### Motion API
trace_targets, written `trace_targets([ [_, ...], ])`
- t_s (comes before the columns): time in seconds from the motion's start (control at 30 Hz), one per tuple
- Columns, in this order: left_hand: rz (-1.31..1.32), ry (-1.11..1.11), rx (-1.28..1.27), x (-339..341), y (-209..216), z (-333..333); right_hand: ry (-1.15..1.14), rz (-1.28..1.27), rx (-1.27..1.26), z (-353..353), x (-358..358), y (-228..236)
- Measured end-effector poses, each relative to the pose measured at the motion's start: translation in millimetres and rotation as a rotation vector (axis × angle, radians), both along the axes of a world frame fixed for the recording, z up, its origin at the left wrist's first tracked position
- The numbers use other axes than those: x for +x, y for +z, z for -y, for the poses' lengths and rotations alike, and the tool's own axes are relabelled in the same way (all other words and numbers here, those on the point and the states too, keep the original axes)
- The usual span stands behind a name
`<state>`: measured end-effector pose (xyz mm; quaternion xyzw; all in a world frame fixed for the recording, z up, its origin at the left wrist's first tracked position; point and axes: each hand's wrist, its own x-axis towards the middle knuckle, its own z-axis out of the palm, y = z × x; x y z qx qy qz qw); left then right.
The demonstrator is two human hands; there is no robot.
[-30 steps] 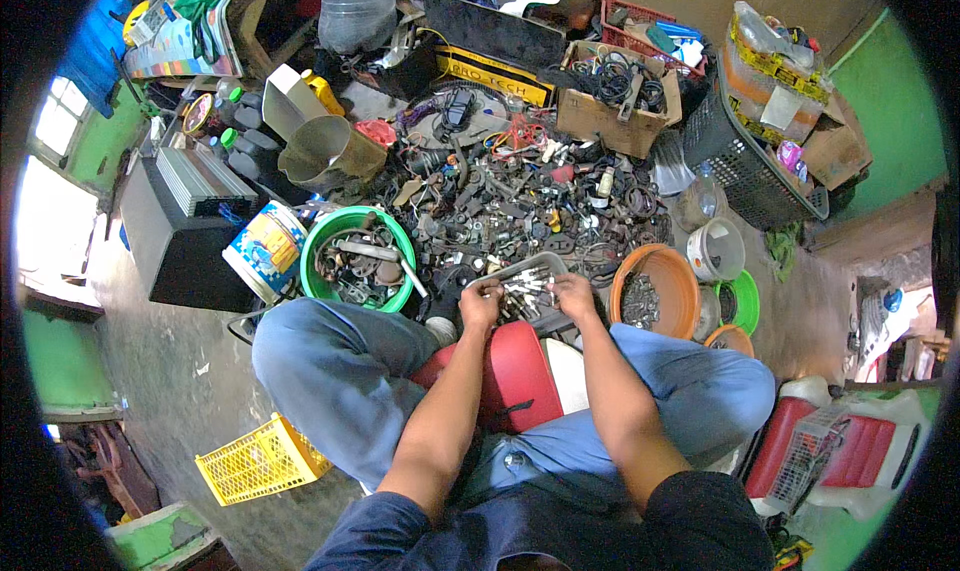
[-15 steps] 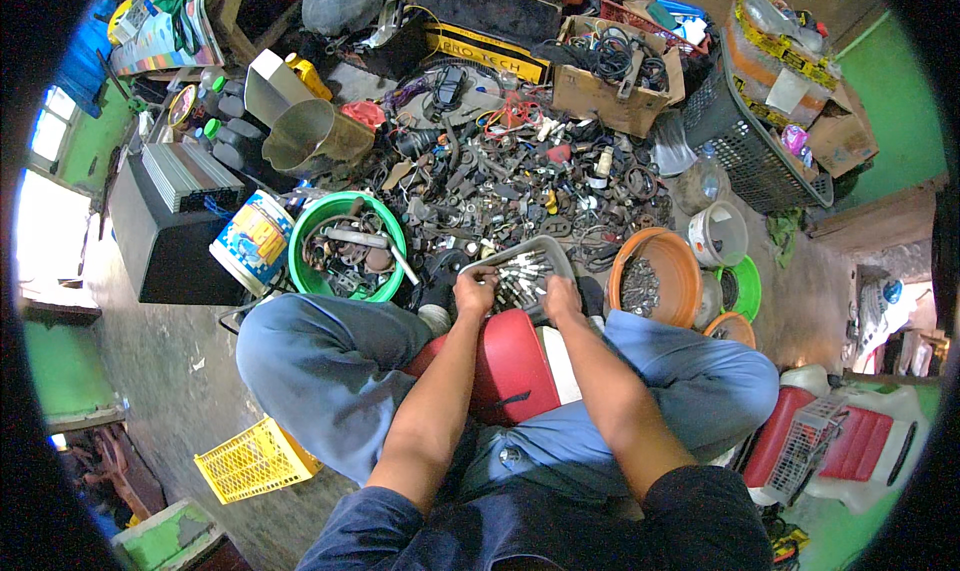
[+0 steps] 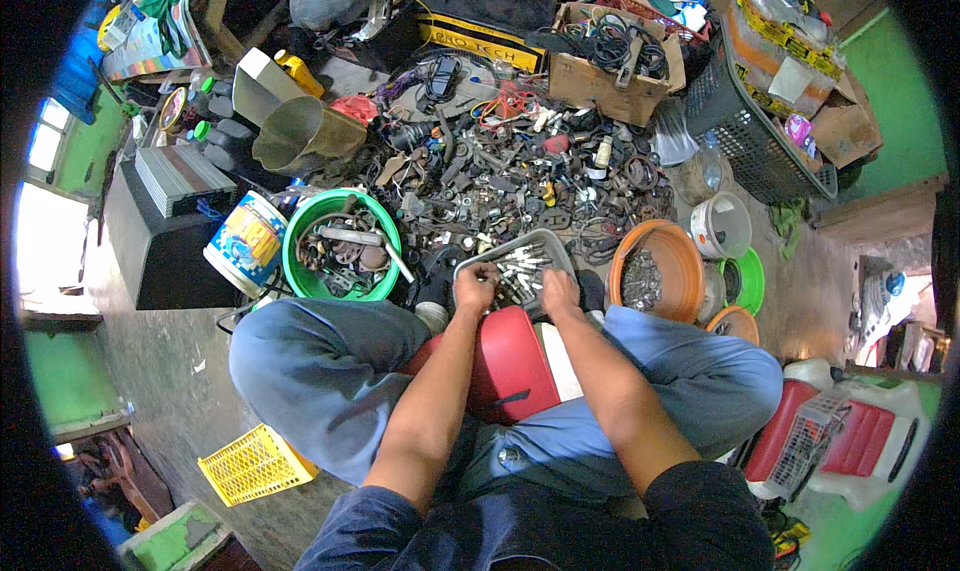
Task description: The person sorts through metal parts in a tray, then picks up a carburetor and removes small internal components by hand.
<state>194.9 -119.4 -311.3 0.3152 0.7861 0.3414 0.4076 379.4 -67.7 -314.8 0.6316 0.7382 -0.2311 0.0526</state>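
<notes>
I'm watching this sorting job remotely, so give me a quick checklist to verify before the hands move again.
1. Left hand on the grey rectangular metal tray: ok.
2. Right hand on the tray's near edge: ok.
3. Small metal parts inside the tray: ok.
4. What the fingers pinch: cannot tell.
5. Round orange plastic bowl of small hardware beside the right hand: ok.
6. Round green plastic basin beside the left knee: ok.

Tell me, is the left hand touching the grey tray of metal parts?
Touching. The head view shows the left hand lying over the near left rim of the grey tray, its fingers down among the metal parts, with no gap visible.
</notes>
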Motion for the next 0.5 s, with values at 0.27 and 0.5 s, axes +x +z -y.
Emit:
trace_targets([
  [0.27, 0.015, -0.038, -0.018, 6.9, 12.6, -3.4, 0.031, -0.008, -0.053, -5.1, 3.8, 7.6],
  [0.5, 0.068, -0.036, 0.016, 4.9, 8.1, -3.0, -0.014, 0.004, -0.069, -3.7, 4.4, -0.2],
])
